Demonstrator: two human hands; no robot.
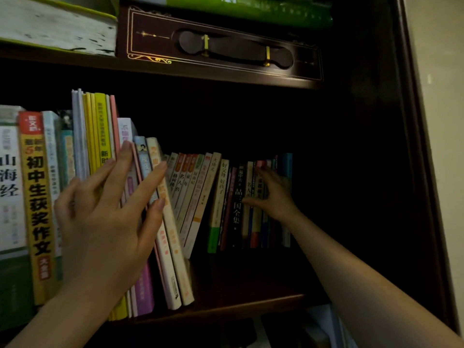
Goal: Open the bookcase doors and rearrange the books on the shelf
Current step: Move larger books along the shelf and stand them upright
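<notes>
Books (200,197) are ranged along the shelf (251,301) across the middle of the frame, several leaning. At lower left, spines are pressed by the left hand (105,217) with fingers (150,182) spread straight. At centre right, darker spines are touched by the right hand (275,194); whether its fingers grip cannot be told.

We cannot read the dim spines of the far-right books (263,204). The left hand (105,217) hides several spines, and the picture's left edge cuts off the leftmost book (7,184).
</notes>
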